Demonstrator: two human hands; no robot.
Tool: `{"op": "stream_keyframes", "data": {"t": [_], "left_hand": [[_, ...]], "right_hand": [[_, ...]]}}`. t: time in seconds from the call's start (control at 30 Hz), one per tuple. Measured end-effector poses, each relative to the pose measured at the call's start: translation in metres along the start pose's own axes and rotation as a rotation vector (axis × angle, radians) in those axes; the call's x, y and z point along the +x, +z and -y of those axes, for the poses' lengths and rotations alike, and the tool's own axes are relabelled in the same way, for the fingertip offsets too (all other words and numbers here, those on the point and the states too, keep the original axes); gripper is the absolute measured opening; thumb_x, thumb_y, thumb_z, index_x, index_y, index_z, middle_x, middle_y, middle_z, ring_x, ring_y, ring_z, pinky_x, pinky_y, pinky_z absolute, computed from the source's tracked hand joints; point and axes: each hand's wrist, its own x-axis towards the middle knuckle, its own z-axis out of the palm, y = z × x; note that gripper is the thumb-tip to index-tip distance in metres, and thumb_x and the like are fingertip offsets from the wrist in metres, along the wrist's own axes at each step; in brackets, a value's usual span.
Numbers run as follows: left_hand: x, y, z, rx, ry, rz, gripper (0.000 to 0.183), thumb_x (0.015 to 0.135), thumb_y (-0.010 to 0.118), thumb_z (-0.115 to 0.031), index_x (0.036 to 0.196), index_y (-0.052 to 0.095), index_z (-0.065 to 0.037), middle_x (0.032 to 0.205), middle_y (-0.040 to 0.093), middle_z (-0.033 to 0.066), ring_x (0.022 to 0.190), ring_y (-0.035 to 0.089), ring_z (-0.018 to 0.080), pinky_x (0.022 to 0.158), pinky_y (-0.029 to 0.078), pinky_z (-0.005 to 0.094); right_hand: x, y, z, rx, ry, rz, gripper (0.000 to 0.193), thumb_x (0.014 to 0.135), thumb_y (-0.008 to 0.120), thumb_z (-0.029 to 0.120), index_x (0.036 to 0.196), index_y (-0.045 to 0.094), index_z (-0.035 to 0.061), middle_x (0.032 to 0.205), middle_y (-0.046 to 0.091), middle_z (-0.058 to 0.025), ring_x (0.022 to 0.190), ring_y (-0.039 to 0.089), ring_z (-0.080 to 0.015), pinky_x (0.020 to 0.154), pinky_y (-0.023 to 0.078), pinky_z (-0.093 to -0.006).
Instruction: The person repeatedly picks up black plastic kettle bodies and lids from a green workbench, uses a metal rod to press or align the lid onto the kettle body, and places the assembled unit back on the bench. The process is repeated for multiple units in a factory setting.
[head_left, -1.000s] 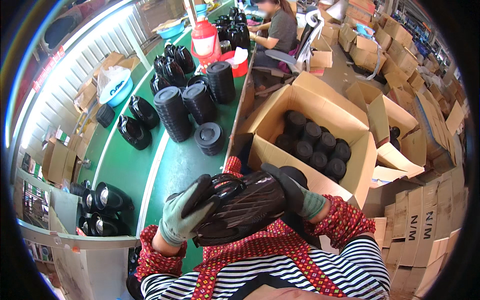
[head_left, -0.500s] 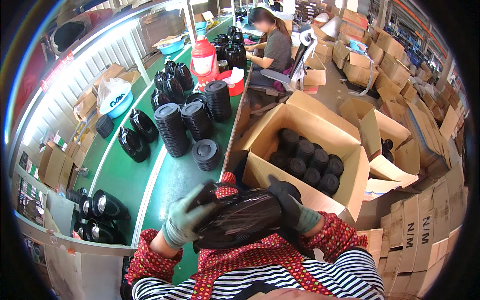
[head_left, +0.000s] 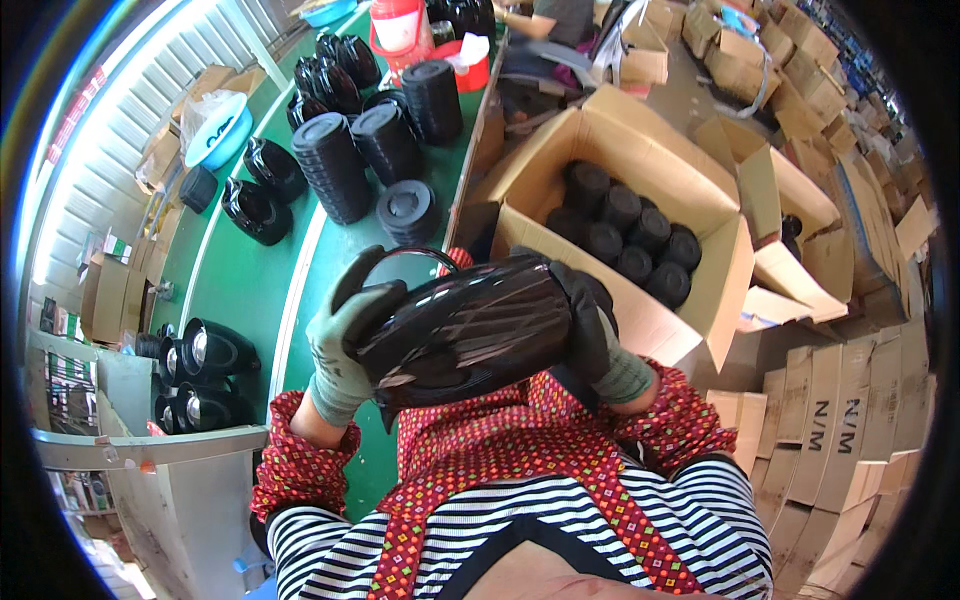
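Lying on its side between my hands is a glossy black jug (head_left: 470, 330), held above my lap by the green table's edge. My left hand (head_left: 345, 335), in a grey-green glove with dark fingers, is closed around its left end. Around the other end, my right hand (head_left: 592, 330) in a like glove is closed, its fingertips partly hidden. A thin dark loop, seemingly the handle, shows on the jug's far side. Just beyond it on the table stand stacks of round black plastic parts (head_left: 408, 210).
More black jugs (head_left: 257, 208) stand on the green table (head_left: 235, 290); several lie at the left, silvery inside. An open carton (head_left: 690, 345) to the right holds black cylindrical pieces. A red bucket (head_left: 470, 65) and a blue basin (head_left: 218, 135) are farther off. Stacked cartons (head_left: 830, 430) flank my right.
My view has tilted downward, so the table and carton sit higher in the picture. The jug has turned slightly, showing its loop and more of its side; both hands still grip it.
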Motion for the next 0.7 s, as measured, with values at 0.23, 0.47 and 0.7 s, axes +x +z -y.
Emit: {"op": "stream_keyframes", "data": {"t": [0.23, 0.47, 0.7], "left_hand": [[-0.074, 0.087, 0.080, -1.118, -0.424, 0.348, 0.067, 0.107, 0.062, -0.036, 0.162, 0.036, -0.007, 0.158, 0.048, 0.0183, 0.143, 0.051, 0.0308, 0.122, 0.042, 0.0478], [-0.070, 0.107, 0.064, -1.646, -0.695, 0.323, 0.066, 0.113, 0.048, -0.041, 0.164, 0.029, -0.005, 0.163, 0.041, 0.0195, 0.146, 0.048, 0.0305, 0.122, 0.042, 0.0477], [-0.081, 0.074, 0.094, -1.184, -0.627, 0.038, 0.054, 0.104, 0.064, -0.021, 0.149, 0.052, 0.006, 0.132, 0.071, 0.0170, 0.115, 0.071, 0.0231, 0.107, 0.055, 0.0402]], "right_hand": [[-0.004, -0.006, 0.033, -0.908, -0.710, 0.416, 0.106, 0.078, 0.082, 0.064, 0.162, 0.042, 0.0143, 0.167, 0.027, -0.0306, 0.153, 0.026, -0.0529, 0.124, 0.026, -0.0600], [0.004, 0.003, 0.033, -0.995, -0.842, 0.413, 0.088, 0.076, 0.086, 0.056, 0.148, 0.059, 0.0121, 0.160, 0.038, -0.0301, 0.147, 0.034, -0.0541, 0.119, 0.030, -0.0635], [0.000, -0.008, -0.031, -0.215, -0.282, -0.112, 0.057, 0.112, 0.050, 0.038, 0.156, 0.045, 0.0024, 0.150, 0.054, -0.0147, 0.137, 0.055, -0.0252, 0.115, 0.044, -0.0370]]}}
